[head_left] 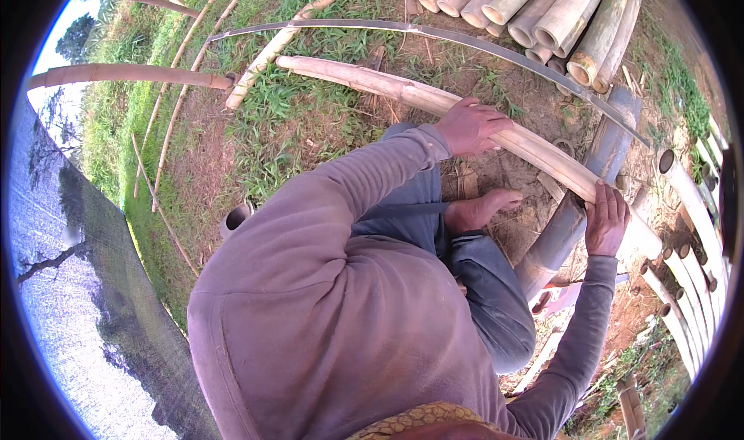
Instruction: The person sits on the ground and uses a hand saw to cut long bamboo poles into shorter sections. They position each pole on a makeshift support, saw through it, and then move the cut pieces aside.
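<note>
A long, pale bamboo pole (535, 149) runs slantwise across the view, from the grass at upper left down to the right. My left hand (474, 126) lies over its middle, the fingers curled over the top. Farther along, near the pole's right end, my right hand (607, 219) wraps round it. Between my hands and that end, the pole rests across a thick, grey bamboo log (552, 242). Just beyond, a long, thin split strip (418, 29) curves across the ground and over the log's far part.
Cut bamboo poles (558, 22) lie piled at the upper right. More bamboo tubes (690, 184) lie at the right edge. My bare foot (492, 205) is on the soil below the pole. Dark netting (124, 285) hangs at left, near a raised pole (132, 74).
</note>
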Demonstrator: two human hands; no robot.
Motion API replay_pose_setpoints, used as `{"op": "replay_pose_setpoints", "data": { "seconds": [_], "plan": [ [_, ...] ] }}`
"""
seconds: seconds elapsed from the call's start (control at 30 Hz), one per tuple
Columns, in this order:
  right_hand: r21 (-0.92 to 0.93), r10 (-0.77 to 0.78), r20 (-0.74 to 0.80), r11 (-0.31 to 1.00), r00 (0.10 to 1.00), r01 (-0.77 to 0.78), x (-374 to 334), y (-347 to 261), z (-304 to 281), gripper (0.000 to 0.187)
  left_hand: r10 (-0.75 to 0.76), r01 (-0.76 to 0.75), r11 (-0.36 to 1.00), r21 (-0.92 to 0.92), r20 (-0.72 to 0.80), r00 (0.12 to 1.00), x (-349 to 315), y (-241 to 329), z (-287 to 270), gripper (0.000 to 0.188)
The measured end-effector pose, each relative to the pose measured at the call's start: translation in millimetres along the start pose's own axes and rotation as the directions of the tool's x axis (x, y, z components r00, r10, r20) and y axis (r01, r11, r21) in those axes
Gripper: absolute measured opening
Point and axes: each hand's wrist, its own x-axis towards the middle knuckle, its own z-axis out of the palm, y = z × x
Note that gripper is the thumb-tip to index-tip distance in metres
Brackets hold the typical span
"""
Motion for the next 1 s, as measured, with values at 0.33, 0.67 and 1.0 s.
{"op": "replay_pose_setpoints", "data": {
  "seconds": [0.33,0.67,1.0],
  "plan": [
    [-0.021,0.157,0.034,0.987,0.987,-0.156,-13.2,3.2,2.5,0.059,0.127,-0.126,0.992,-0.019,0.067,0.99,56.0,72.8,9.1,0.083],
    [-0.024,0.238,-0.167,0.969,0.957,-0.245,-15.0,8.0,-0.4,0.05,0.207,-0.213,0.977,0.015,0.18,0.962,151.8,156.3,66.3,0.08],
    [0.077,0.586,0.478,0.714,0.654,-0.696,-321.8,-107.6,30.1,0.048,0.108,-0.131,0.989,0.068,0.269,0.957,150.5,150.9,72.2,0.071]
  ]
}}
